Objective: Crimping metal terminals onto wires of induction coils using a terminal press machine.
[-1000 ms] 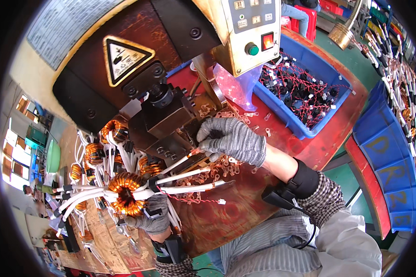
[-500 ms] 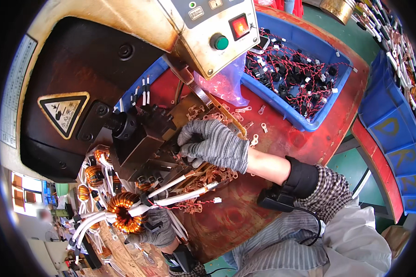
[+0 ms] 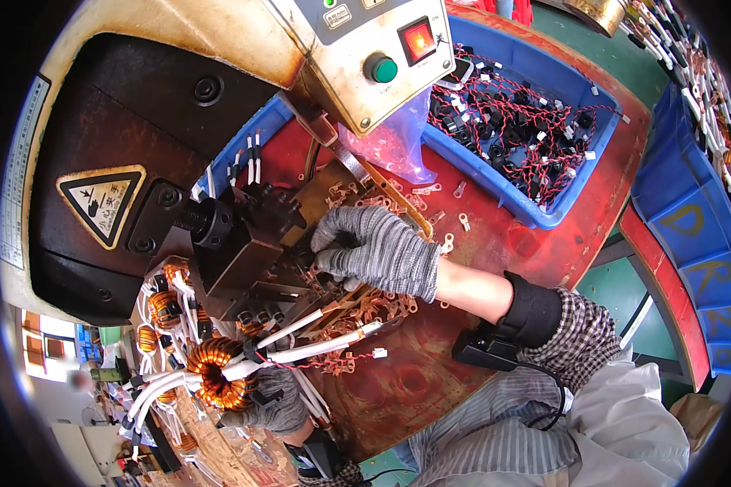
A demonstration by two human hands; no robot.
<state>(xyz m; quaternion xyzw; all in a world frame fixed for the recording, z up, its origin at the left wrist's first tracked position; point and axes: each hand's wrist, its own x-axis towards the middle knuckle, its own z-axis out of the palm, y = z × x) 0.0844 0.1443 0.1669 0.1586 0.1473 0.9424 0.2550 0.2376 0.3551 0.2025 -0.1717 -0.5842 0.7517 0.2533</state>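
Note:
My left hand (image 3: 279, 404), in a grey knit glove, is closed round the white-sleeved leads beside a copper-wound ring coil (image 3: 218, 373). The coil's thick white leads (image 3: 325, 346) stretch right, with bare copper at one tip; a thin red twisted wire with a white plug lies along them. At the press tooling (image 3: 248, 256), my gloved right hand (image 3: 378, 252) has its fingers curled and pinched together. Whatever is between those fingertips is hidden by the glove and the dark metal. Loose copper ring terminals (image 3: 382, 312) are heaped just below this hand.
A press machine (image 3: 138, 162) with a lit red switch (image 3: 418, 40) and green button fills the left. Behind my right hand stands a blue tray (image 3: 536, 215) of black parts on red wires, near a plastic bag (image 3: 394, 146). More coils (image 3: 166, 308) lie left; blue bins (image 3: 682, 235) stand right.
Both hands keep nearly the same places and grips. The press and its panel appear shifted slightly left in the picture.

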